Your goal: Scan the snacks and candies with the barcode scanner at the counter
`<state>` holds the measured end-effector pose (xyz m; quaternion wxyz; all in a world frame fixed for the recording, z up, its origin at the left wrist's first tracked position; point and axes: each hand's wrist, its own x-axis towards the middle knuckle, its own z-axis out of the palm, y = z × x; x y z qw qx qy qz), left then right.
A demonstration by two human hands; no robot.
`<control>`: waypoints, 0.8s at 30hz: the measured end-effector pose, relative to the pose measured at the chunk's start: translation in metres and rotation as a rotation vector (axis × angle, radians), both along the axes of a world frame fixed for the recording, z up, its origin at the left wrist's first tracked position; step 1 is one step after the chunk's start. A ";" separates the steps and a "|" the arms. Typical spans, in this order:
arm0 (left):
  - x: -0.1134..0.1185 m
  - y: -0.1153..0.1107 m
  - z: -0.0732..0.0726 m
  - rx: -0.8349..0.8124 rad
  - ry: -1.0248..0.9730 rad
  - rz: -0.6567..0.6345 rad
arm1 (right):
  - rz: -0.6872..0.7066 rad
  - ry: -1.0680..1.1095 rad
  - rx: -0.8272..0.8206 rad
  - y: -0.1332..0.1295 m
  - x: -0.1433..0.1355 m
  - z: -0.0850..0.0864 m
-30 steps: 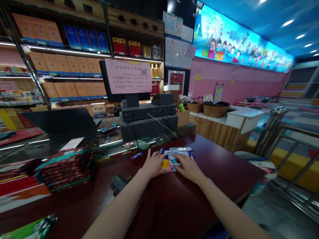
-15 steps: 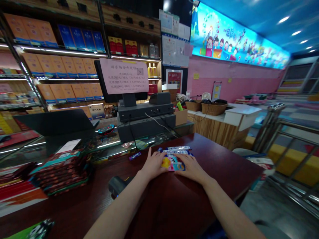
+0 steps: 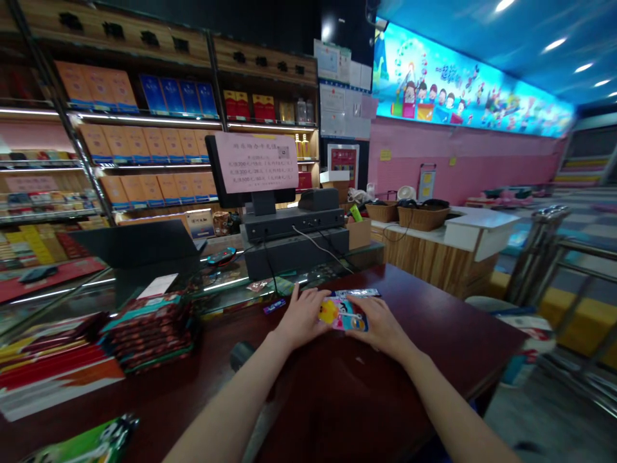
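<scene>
My left hand grips the left end of a small colourful packet with yellow, pink and blue cartoon print. On its right end are the fingers of my right hand, thumb along the near edge. The packet is low over the dark red table, or on it; I cannot tell which. Just behind it lies a blue and silver packet, partly covered by my fingers. A small purple packet lies left of my left hand. A dark handheld device is half hidden behind my left forearm.
Stacked brown packs stand on the table's left, beside red and white packages. A green packet lies at the near left. Beyond the table are a laptop, a till screen with a paper sign, and wicker baskets.
The view has shifted, so the scene sits further right and slightly lower. Both hands stay on the colourful packet, which now covers more of the packets behind it.
</scene>
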<state>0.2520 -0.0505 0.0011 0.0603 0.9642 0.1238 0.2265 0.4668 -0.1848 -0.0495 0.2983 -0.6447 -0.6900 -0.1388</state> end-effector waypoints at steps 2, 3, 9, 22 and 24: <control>-0.011 0.004 0.004 0.015 -0.002 -0.003 | 0.014 -0.002 0.039 0.004 -0.007 0.002; -0.017 0.005 0.007 0.025 -0.002 -0.005 | 0.021 -0.001 0.057 0.007 -0.012 0.004; -0.069 0.020 0.021 0.117 -0.028 0.059 | 0.065 -0.004 0.106 0.029 -0.047 0.021; -0.209 0.041 0.011 0.076 -0.100 0.348 | 0.322 0.022 0.070 0.089 -0.148 0.043; -0.226 0.040 0.006 0.103 -0.109 0.377 | 0.365 0.027 0.061 0.098 -0.163 0.043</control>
